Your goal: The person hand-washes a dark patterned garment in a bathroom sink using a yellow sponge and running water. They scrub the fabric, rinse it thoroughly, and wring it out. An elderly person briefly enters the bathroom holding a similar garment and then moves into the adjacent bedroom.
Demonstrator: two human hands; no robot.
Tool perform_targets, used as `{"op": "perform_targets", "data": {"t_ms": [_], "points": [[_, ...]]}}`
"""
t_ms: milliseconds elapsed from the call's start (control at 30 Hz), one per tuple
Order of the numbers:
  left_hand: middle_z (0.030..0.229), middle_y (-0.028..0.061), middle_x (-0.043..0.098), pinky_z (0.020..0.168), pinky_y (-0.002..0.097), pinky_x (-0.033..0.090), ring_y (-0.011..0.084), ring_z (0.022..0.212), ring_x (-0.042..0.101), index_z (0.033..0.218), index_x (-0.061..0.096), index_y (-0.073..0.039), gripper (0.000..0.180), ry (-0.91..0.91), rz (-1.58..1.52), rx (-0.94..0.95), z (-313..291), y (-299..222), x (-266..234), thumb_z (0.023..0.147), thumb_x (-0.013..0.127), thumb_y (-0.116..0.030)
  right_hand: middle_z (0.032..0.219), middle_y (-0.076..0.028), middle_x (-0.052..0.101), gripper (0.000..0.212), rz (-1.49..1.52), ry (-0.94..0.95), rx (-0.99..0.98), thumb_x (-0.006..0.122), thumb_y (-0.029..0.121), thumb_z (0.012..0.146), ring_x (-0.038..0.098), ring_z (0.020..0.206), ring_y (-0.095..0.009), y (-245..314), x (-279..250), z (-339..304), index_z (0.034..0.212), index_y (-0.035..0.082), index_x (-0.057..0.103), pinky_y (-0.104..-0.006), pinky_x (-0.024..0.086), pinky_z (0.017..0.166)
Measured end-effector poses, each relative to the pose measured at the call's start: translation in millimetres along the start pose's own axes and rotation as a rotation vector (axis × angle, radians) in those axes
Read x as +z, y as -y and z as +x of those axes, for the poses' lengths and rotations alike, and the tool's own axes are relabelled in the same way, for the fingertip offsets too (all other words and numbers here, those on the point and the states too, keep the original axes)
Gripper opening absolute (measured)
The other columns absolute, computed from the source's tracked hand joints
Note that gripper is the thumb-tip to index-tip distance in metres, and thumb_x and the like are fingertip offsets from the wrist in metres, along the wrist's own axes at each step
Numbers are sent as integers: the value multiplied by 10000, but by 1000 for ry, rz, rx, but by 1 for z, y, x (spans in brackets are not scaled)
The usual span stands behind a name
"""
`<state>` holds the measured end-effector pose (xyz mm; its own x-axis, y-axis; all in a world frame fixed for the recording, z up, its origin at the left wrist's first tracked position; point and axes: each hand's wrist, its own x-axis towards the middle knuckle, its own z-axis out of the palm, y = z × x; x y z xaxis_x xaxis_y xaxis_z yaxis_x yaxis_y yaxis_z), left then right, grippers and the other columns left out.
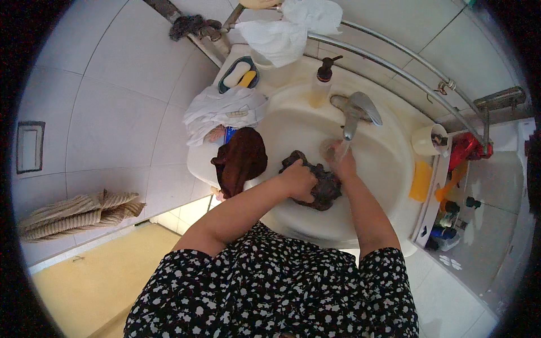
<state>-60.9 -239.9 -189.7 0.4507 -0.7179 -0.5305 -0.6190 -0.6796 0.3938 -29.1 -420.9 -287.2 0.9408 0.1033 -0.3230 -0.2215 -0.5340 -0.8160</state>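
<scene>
In the white washbasin lies a bunched, wet, dark grey cloth. My left hand is closed on its left part, fingers curled into the fabric. My right hand is just beyond the cloth's right end, under the faucet. A thin stream of water runs from the spout onto it. Its fingers are blurred by the water, so whether they hold anything is unclear. A dark brown cloth hangs over the basin's left edge, near my left forearm.
White cloth lies left, below a soap dish with white and yellow bars. A pump bottle stands behind the basin. At right are a white cup and a yellow-orange item. Metal rails run along the wall.
</scene>
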Motion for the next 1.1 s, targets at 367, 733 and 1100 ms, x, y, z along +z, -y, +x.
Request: {"op": "perform_targets", "data": {"t_ms": [367, 733, 1100], "points": [[745, 110, 625, 787, 379, 346, 264, 813, 569, 742, 660, -81, 392, -20, -44, -4, 4, 4, 4, 626, 605, -451, 1154, -112, 473, 460, -553, 69, -90, 661, 157, 676, 527, 989, -337, -57, 18, 44, 1104, 110, 500, -432, 470, 802], [767, 116, 635, 798, 385, 359, 282, 814, 580, 773, 663, -79, 461, -8, -8, -23, 12, 8, 12, 632, 599, -513, 1082, -183, 551, 317, -691, -100, -404, 509, 237, 824, 591, 793, -380, -9, 0, 10, 1090, 66, 487, -451, 483, 723], [757, 100, 639, 782, 372, 356, 265, 791, 591, 768, 652, -90, 397, -7, -53, -15, 9, 7, 5, 634, 598, -460, 1022, -165, 585, 416, -117, -48, 252, 625, 176, 749, 537, 974, -357, -48, -2, 13, 1124, 39, 507, -419, 464, 811]]}}
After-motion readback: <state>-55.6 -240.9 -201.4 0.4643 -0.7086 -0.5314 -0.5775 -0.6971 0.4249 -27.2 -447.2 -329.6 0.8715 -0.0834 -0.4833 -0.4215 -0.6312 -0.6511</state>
